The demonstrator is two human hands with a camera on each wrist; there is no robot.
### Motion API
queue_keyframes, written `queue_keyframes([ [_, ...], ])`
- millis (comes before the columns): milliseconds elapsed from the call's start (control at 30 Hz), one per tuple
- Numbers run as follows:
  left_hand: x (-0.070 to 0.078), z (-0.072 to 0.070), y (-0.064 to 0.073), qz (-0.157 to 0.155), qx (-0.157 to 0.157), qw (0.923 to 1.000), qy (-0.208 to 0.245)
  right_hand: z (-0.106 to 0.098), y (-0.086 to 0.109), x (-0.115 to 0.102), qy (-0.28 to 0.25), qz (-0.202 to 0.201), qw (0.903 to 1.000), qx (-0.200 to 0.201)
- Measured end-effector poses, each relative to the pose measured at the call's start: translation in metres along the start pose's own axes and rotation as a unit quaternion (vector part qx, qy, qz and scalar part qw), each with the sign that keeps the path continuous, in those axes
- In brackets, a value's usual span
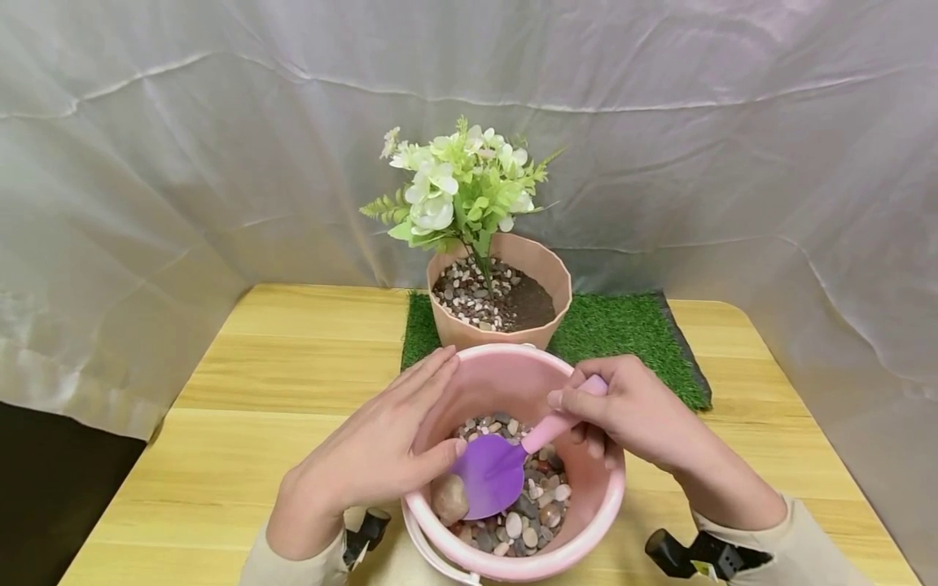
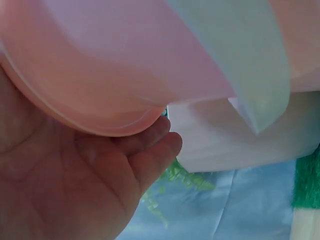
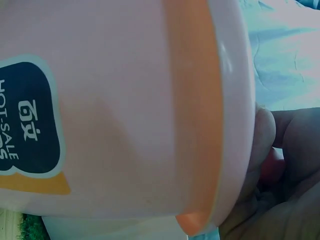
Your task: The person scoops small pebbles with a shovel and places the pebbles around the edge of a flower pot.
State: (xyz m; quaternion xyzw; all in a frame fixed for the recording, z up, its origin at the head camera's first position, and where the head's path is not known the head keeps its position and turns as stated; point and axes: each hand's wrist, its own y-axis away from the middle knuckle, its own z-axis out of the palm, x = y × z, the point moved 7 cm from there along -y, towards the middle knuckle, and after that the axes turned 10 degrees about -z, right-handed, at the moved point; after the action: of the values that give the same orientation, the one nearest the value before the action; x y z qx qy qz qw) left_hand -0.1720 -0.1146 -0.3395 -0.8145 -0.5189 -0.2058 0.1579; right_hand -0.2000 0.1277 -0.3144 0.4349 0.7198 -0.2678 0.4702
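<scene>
A pink bucket (image 1: 597, 537) with pebbles (image 1: 523, 529) in its bottom stands at the front. My right hand (image 1: 623, 407) grips the pink handle of a toy shovel (image 1: 493, 480), whose purple blade slants down over the pebbles. Beside the blade, against the left wall, sits a larger tan stone (image 1: 449, 498). My left hand (image 1: 374, 443) holds the bucket's left rim, long fingers outside and thumb reaching inside near the blade. In the left wrist view, the left palm (image 2: 70, 180) lies along the rim. The right wrist view shows curled fingers (image 3: 262, 135) behind the rim.
Behind the bucket, a peach flowerpot (image 1: 550, 264) stands on a green turf mat (image 1: 623, 325). It holds dark soil, pebbles and a plant with white flowers (image 1: 469, 187). A white bucket handle (image 1: 432, 557) hangs at the front left. Grey cloth (image 1: 293, 146) surrounds the wooden table (image 1: 293, 350).
</scene>
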Motion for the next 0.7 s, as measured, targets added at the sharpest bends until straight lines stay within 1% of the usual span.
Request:
queue_keyframes([
  [200,0.0019,-0.0038,0.0017,0.013,0.023,0.9984,-0.05,-0.0008,0.0,0.0011,-0.004,0.002,1.0,0.001],
  [333,0.0034,-0.0051,0.0026,0.013,0.035,0.9967,-0.071,0.0001,-0.0006,0.0019,-0.012,0.003,0.9999,-0.002],
  [500,0.0032,-0.0063,0.004,-0.003,0.04,0.9958,-0.082,-0.0017,-0.0001,0.0023,-0.019,0.002,0.9998,0.0],
  [700,0.0036,-0.0063,0.0047,0.003,0.037,0.9961,-0.079,-0.0055,0.0022,0.003,-0.028,0.0,0.9996,0.005],
])
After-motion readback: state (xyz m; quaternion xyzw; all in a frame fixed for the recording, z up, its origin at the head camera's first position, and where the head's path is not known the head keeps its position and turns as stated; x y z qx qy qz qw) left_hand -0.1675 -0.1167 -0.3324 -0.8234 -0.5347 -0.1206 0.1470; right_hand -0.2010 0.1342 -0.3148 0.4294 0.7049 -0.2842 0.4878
